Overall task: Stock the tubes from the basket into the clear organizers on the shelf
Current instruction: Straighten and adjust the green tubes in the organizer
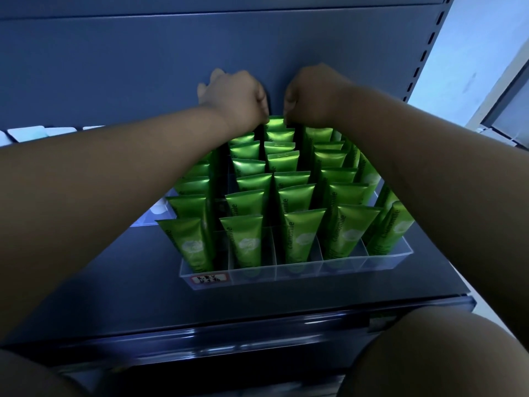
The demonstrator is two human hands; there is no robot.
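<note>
Forearms [114,173]; left grip [237,93], right grip [312,96] seemingly tight on upright rearmost tube [276,123], crimp up

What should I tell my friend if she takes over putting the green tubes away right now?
Left hand and right hand: both at the top of the rear tube in the middle row; fingers mostly hidden, so grip unclear.
Things: green tubes stand in the clear organizer on the shelf. The basket is not in view.
Done: most rows filled.
Left: settle the rear tube, then check the basket for more.
</note>
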